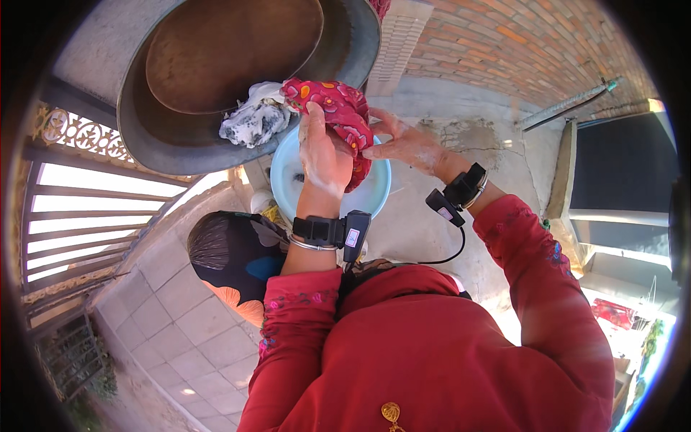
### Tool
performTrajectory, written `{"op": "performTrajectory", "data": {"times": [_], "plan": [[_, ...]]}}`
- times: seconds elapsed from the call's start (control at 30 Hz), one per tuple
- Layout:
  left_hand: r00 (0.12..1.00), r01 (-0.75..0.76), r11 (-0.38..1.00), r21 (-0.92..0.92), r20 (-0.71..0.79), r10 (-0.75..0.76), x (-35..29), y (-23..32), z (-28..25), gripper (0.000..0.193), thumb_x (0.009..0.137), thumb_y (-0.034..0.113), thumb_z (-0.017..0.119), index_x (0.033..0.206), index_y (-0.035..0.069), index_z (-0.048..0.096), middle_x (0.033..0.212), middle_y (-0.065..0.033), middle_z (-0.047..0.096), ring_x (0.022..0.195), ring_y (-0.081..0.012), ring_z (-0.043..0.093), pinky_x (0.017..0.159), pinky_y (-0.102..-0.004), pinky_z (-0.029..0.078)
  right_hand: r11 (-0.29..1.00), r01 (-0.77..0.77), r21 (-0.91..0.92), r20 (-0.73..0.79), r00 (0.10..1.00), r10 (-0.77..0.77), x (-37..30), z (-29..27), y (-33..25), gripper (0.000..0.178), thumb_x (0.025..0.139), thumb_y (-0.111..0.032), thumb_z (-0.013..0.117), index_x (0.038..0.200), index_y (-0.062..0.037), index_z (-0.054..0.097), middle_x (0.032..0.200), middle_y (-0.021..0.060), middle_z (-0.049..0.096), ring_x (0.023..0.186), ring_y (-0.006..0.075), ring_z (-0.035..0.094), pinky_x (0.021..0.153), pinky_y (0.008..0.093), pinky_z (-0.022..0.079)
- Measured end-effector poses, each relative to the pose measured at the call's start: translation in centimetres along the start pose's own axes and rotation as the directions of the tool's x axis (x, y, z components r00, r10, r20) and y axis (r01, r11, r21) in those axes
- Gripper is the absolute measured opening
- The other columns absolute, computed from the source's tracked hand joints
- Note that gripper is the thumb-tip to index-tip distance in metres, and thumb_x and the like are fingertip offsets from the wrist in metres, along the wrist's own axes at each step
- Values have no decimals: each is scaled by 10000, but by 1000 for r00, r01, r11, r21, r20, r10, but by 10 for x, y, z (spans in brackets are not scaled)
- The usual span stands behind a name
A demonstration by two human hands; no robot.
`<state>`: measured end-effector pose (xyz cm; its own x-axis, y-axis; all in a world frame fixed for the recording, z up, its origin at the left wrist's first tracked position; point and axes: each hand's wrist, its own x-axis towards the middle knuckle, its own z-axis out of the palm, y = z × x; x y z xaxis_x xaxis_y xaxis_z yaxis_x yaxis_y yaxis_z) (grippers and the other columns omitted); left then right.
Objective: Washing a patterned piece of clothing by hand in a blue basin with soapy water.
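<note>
A red cloth with yellow and orange flowers (pixel 335 101) hangs bunched between my hands above a light blue basin (pixel 383 189). My left hand (pixel 324 153) grips its near side, thumb up, with the other fingers partly hidden. On the cloth's right edge, the fingers of my right hand (pixel 412 144) close around a fold. Whitish suds show on both hands. Left of the red cloth, a white and dark cloth covered in foam (pixel 253 119) lies on the rim of a large round metal vessel (pixel 147 140). Cloudy liquid and a small dark item show inside the basin.
A dark patterned fabric with an orange shape (pixel 234 259) is beside my left forearm. Slatted metal railing (pixel 93 209) stands at the left, over paving tiles (pixel 191 324). A brick wall (pixel 533 54) rises at the far right, with a metal pole (pixel 572 104) near it.
</note>
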<state>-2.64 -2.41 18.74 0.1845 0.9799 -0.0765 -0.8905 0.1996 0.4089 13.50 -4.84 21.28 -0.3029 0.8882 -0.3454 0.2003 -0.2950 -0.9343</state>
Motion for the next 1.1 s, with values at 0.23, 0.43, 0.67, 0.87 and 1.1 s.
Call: {"op": "performTrajectory", "data": {"times": [0.23, 0.43, 0.67, 0.87, 1.1], "plan": [[992, -42, 999, 25, -120, 45, 2, 1, -7, 247, 932, 165, 537, 1154, 66, 496, 1060, -64, 587, 984, -218, 587, 856, -398, 489, 981, -74, 179, 12, 997, 73, 20, 3, 32, 368, 829, -61, 649, 1179, -2, 549, 1056, 48, 635, 941, 122, 591, 905, 282, 454], [945, -51, 990, 129, -315, 90, 3, -12, -42, 275, 878, 103, 609, 1136, 103, 515, 1022, -45, 616, 920, -193, 615, 748, -387, 509, 946, 114, 305, -285, 958, -24, 25, -35, 43, 229, 838, 24, 573, 1060, -30, 550, 990, 43, 610, 920, 127, 600, 817, 257, 508], [894, 425, 886, 186, -240, -378, -4, -13, -19, 423, 889, 399, 587, 1212, 138, 501, 1126, -62, 610, 969, -226, 616, 770, -509, 498, 707, 252, 661, -243, 963, -117, 32, -24, 28, 146, 852, 63, 516, 966, -23, 544, 1006, 103, 624, 939, 211, 620, 877, 343, 514], [982, 188, 981, 52, -3, -188, 10, -5, -34, 390, 941, 348, 525, 1232, 92, 486, 1227, -78, 549, 1118, -234, 543, 946, -468, 450, 579, 123, 806, -109, 992, -58, 24, -3, 19, 223, 909, 3, 481, 1123, -11, 544, 1104, 128, 621, 1025, 220, 603, 916, 359, 496], [974, 226, 967, 121, -33, -223, 1, -7, -15, 237, 921, 158, 563, 1089, -10, 553, 1020, -117, 620, 905, -207, 631, 812, -339, 530, 617, 33, 786, -51, 999, 11, 21, 1, 36, 296, 929, 8, 422, 1213, 20, 504, 1177, 147, 586, 1079, 233, 576, 988, 374, 450]]}}
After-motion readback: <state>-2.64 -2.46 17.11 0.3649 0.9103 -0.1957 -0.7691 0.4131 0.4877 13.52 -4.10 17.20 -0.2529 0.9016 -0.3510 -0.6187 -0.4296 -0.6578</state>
